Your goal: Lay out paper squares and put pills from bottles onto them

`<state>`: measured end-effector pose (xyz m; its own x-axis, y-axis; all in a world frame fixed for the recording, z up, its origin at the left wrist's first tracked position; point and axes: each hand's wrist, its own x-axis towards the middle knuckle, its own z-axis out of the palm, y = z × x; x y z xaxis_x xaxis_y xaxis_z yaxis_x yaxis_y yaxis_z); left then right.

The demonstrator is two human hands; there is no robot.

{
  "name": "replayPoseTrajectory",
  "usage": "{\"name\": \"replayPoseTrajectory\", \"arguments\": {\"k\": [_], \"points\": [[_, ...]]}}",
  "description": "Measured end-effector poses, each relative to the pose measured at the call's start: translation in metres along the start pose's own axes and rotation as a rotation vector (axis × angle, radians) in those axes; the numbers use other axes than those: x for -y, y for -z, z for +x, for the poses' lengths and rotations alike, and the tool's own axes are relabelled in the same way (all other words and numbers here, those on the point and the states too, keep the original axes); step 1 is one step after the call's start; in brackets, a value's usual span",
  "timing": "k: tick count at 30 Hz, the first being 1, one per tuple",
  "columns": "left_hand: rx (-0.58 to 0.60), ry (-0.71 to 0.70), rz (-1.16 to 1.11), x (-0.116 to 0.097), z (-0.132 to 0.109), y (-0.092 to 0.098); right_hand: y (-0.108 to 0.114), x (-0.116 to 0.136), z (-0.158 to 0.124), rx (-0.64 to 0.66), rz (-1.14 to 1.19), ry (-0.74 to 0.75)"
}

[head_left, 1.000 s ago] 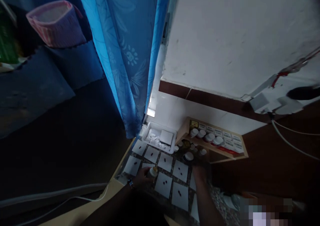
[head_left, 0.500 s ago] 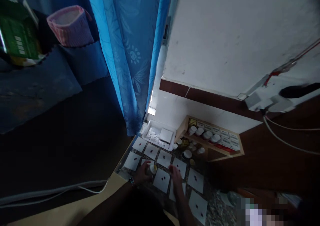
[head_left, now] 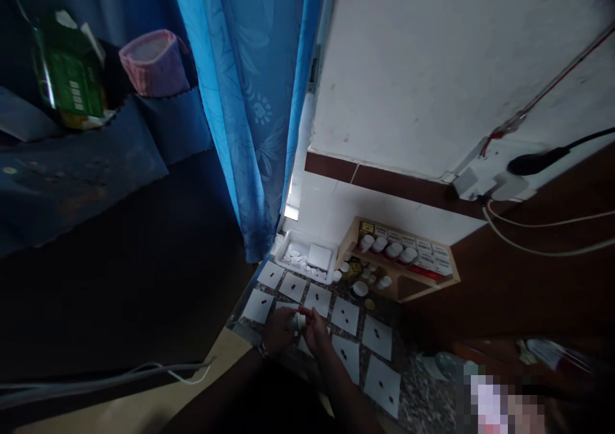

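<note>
White plastic bottle: a small white bottle is sitting between both hands, just above the paper squares, its pale end pointing toward the right hand.

Left hand: the left hand is curling closely around the bottle's body, holding it in a narrow grip, with a dark wristband showing at the wrist.

Right hand: the right hand is pressing its fingers against the bottle's upper end; I cannot tell how firmly they are gripping.

Paper squares: white paper squares are lying in rows on a speckled granite countertop, each one carrying small dark specks.

Tray: a white plastic tray is sitting beyond the squares, holding white paper scraps.

Shelf: a wooden shelf is standing beside the tray, with white-capped bottles lined along it.

Backdrop: a blue floral curtain is hanging left of the tray.
</note>
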<state>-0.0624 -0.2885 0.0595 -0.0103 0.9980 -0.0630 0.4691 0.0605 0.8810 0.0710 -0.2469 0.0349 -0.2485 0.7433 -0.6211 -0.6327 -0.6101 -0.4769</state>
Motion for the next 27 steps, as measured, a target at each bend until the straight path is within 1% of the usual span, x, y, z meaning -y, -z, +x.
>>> {"name": "replayPoseTrajectory", "arguments": {"k": [2, 5, 7, 9, 12, 15, 17, 19, 21, 24, 27], "points": [[0.000, -0.070, 0.031, 0.001, 0.005, 0.004, -0.007, -0.004, 0.003, -0.015, 0.017, -0.001], [0.041, -0.141, 0.085, -0.001, 0.016, 0.014, -0.020, -0.009, 0.011, -0.021, 0.045, 0.013], [0.062, -0.216, 0.155, -0.006, 0.022, 0.023, -0.027, -0.011, 0.017, -0.010, 0.076, 0.030], [0.050, -0.306, 0.258, -0.011, 0.027, 0.030, -0.033, -0.011, 0.023, -0.006, 0.104, 0.029], [0.033, -0.453, 0.404, -0.015, 0.032, 0.037, -0.039, -0.011, 0.030, -0.009, 0.141, -0.002], [0.050, -0.558, 0.462, -0.013, 0.036, 0.042, -0.043, -0.011, 0.033, 0.008, 0.184, -0.008], [0.064, -0.561, 0.446, -0.010, 0.039, 0.045, -0.043, -0.012, 0.034, 0.019, 0.194, 0.002], [0.079, -0.530, 0.389, -0.006, 0.042, 0.048, -0.043, -0.013, 0.036, 0.021, 0.194, 0.009], [0.065, -0.470, 0.312, 0.000, 0.045, 0.049, -0.041, -0.015, 0.038, 0.025, 0.181, 0.022], [0.004, -0.341, 0.207, 0.011, 0.047, 0.048, -0.038, -0.015, 0.039, 0.027, 0.145, 0.040], [-0.004, -0.251, 0.126, 0.022, 0.047, 0.044, -0.034, -0.014, 0.036, 0.002, 0.138, 0.026]]}}
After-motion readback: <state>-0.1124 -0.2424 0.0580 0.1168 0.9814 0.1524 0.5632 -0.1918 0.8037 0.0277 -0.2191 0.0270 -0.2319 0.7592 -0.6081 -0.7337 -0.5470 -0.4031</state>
